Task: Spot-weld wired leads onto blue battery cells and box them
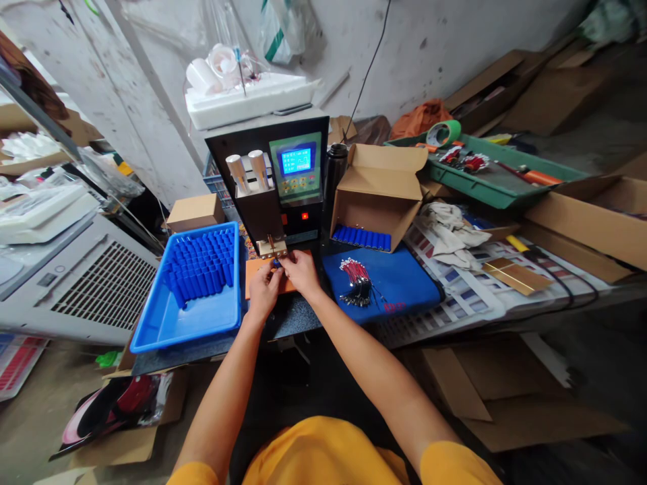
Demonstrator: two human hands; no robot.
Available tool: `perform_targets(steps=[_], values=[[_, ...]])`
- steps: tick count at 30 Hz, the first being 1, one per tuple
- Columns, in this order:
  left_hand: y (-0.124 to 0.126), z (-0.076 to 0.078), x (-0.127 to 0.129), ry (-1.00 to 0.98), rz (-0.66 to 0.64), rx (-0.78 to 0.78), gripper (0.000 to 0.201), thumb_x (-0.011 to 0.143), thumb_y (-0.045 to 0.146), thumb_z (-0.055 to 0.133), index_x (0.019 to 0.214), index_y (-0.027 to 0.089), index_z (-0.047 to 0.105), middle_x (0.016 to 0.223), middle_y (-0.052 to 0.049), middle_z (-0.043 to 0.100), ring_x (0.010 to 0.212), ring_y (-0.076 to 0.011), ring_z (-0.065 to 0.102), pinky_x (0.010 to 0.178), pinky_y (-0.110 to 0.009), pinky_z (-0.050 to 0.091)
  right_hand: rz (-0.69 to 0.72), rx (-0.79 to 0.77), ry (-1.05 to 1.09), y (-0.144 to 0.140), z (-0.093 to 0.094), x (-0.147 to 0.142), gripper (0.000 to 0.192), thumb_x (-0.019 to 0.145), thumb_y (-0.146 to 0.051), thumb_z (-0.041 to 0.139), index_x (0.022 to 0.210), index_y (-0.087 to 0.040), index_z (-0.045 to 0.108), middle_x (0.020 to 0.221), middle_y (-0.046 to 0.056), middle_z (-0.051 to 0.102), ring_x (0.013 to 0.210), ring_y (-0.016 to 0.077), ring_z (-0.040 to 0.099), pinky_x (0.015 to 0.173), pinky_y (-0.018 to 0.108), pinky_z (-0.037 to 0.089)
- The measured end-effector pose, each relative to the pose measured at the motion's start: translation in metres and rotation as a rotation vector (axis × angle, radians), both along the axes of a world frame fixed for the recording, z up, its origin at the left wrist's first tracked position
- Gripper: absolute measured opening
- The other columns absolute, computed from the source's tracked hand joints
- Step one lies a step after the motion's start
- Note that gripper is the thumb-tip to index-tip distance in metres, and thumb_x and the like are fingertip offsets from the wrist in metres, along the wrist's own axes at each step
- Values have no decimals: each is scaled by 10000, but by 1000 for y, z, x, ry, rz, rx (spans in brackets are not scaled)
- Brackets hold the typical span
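My left hand point(263, 286) and my right hand point(300, 271) meet over an orange pad point(251, 273) right under the tip of the spot welder point(283, 192). Between the fingertips of both hands I pinch a small blue battery cell point(276, 264), mostly hidden by my fingers. A blue tray point(174, 316) with several upright blue cells stands to the left of my left hand. To the right of my right hand a bundle of red wires point(356, 281) lies on a blue mat point(404, 283).
An open cardboard box point(379, 195) with a row of blue cells stands behind the mat. A green tray point(485, 182) of tools sits at the back right, white gloves point(452, 232) beside it. A grey vented unit point(96, 283) is on the left.
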State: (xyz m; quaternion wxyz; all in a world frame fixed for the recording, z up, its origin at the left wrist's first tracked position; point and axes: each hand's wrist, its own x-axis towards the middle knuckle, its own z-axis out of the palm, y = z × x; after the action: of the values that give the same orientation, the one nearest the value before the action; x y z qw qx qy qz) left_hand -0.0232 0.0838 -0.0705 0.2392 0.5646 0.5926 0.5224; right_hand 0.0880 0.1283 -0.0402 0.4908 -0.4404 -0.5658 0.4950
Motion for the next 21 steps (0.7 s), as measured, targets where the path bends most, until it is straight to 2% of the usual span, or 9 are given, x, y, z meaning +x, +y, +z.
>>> perform_targets(steps=[15,21], values=[[1,-3,-1,-4,20,-23,261,890,348,551,1036,179,685,745,-17,635,629,-140,551,612,-242,433,21,-18,33,-1,-1,-1,235,779,-370,612,635,-206,524,570,-12,557,537,136,512,512,234,374],[1,-2,-1,-8,-5,-26,249,884,323,554,1034,175,686,771,-25,659,646,-141,567,624,-243,439,50,-47,-2,4,-7,0,307,777,-480,649,686,-206,544,577,-12,559,571,146,532,498,220,359]])
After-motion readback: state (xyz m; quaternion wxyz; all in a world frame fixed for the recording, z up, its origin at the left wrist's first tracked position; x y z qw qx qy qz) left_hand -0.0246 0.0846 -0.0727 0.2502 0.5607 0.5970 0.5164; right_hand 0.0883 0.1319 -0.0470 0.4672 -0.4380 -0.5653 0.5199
